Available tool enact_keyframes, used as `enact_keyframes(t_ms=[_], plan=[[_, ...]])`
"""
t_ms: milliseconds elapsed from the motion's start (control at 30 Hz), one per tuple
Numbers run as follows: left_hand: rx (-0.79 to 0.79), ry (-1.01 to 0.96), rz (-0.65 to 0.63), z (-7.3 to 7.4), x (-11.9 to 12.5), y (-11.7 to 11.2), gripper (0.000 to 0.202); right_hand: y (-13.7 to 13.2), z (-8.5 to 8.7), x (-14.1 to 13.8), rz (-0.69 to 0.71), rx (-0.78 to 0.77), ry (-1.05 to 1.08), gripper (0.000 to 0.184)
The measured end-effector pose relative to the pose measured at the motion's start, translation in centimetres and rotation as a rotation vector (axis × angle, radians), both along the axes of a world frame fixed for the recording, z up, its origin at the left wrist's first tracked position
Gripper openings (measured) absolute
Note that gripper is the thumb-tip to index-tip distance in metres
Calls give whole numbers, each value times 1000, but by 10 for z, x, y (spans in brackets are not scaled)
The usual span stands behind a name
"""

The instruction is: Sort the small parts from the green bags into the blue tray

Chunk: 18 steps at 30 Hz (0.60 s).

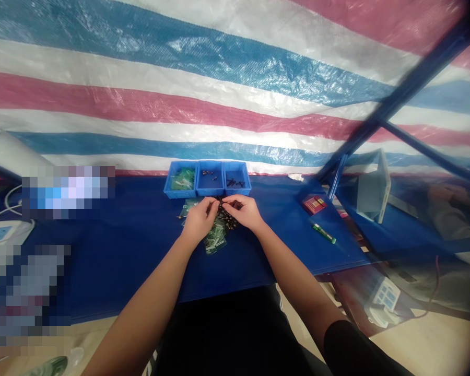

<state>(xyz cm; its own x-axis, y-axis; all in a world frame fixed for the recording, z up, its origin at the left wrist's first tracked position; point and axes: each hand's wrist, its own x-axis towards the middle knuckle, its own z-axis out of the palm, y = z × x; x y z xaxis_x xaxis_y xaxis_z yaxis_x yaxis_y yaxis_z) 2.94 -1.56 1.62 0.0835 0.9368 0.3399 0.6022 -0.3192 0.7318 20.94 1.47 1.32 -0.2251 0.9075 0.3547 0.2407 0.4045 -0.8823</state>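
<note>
Close together over the middle of the blue table, my left hand (199,219) and my right hand (248,212) both have fingers and thumb drawn into a pinch. Whatever sits between the fingertips is too small to make out. Under and between them lies a heap of small dark, shiny parts (230,222). Small clear greenish plastic bags (216,242) lie on the near side of the heap, partly covered by my left hand. Just beyond stand three joined blue bins: the left bin (177,195) holds similar bags, the middle bin (210,192) a few small parts, the right bin (237,193) dark screw-like pieces.
On the blue table (125,261), a red box (314,204) and a green tube (324,233) lie to the right. A white device with cables (8,232) stands at the left. Behind hangs a striped sheet (203,112), with a blue metal frame (376,112) at right.
</note>
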Motion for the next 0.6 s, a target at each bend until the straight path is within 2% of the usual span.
enact_keyframes(t_ms=[333, 600], plan=[[53, -29, -4, -2, 1, 0, 27, 0, 0, 0, -14, 15, 31, 24], [23, -8, -13, -1, 0, 0, 28, 1, -1, 0, -13, 2, 18, 26]])
